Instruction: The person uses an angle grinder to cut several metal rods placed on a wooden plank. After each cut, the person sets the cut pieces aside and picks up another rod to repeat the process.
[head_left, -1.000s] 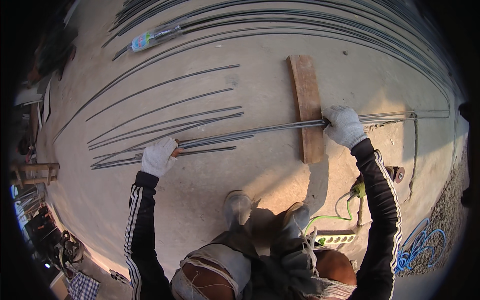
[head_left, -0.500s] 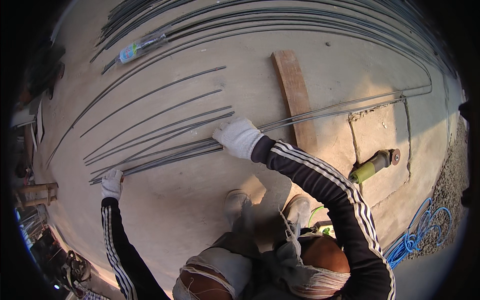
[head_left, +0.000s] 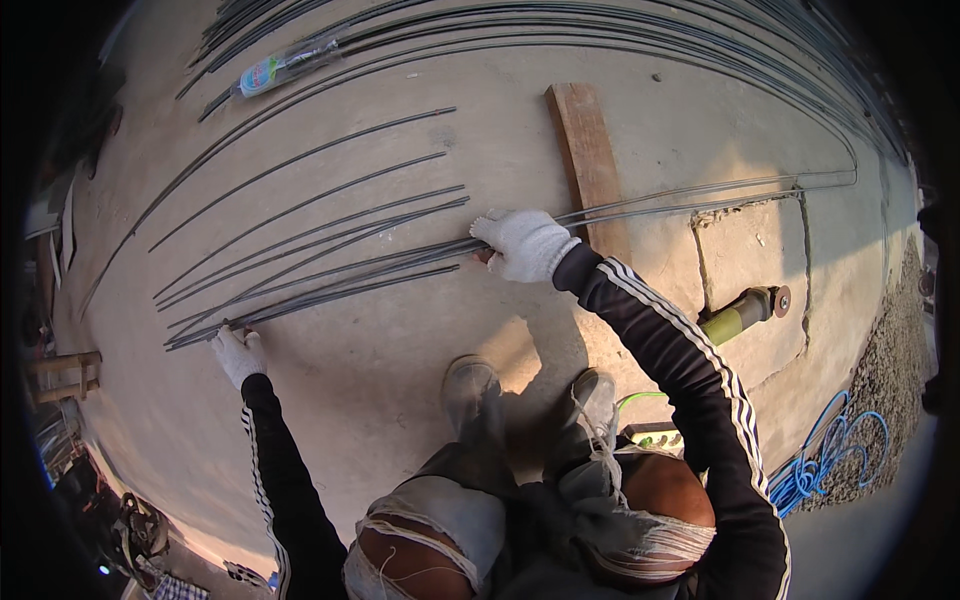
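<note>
A bundle of thin steel rods (head_left: 350, 290) lies across the concrete floor in front of me. My left hand (head_left: 240, 356), in a white knitted glove, has its fingers closed at the left ends of these rods. Farther right, my gloved right hand (head_left: 525, 246) is wrapped round long rods that run on past it over a wooden beam (head_left: 588, 165). Its palm side and part of the grip are hidden. Shorter loose rods (head_left: 300, 205) lie spread out beyond the bundle.
An angle grinder (head_left: 745, 312) with a green body lies at the right by a cracked floor patch. Behind it are a blue hose coil (head_left: 820, 465) and gravel (head_left: 890, 380). More long rods (head_left: 560, 40) and a plastic bottle (head_left: 262, 76) lie at the far side. A power strip (head_left: 655, 436) sits near my knee.
My right hand has shifted right and slightly away along the rods. My left hand has moved a little right, its fingers now reaching onto the rod ends. The view has shifted slightly.
</note>
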